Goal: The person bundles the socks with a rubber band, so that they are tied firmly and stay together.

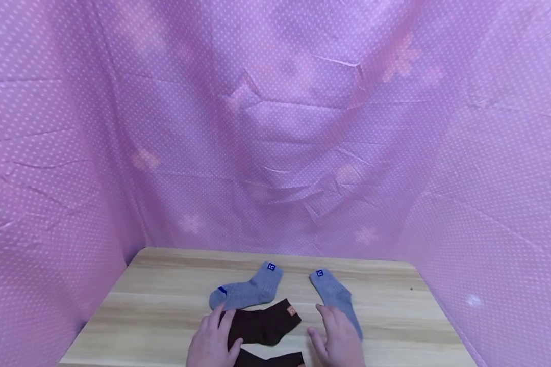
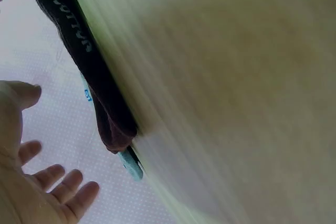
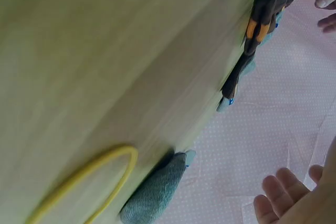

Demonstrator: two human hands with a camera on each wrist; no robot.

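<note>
1. My left hand is held with its fingers loosely spread and slightly bent, gripping nothing; in the head view it covers the toe end of the upper dark brown knitted sock, while my left wrist view shows a gap between hand and cloth.
2. My right hand is likewise relaxed, thumb apart from the fingers, holding nothing. From the head it overlaps the lower part of the right-hand grey ribbed sock; my right wrist view has it well apart from the sock.
3. The upper brown sock lies flat near the middle of the pale wood-grain table. Its long axis runs mostly left to right, the cuff, with its orange patch, pointing to the upper right and the foot reaching left beneath my left hand.
4. Nearer me, a second dark brown sock lies roughly parallel, cuff to the right; the picture's bottom edge cuts it off.
5. Just beyond the upper brown one, the left-hand grey ribbed sock has its toe to the left and its blue-tagged cuff to the upper right.
6. The right-hand grey sock stretches diagonally, blue-tagged cuff to the upper left, foot toward the lower right.
7. My right wrist view also shows a thin yellow loop near a grey sock.
</note>
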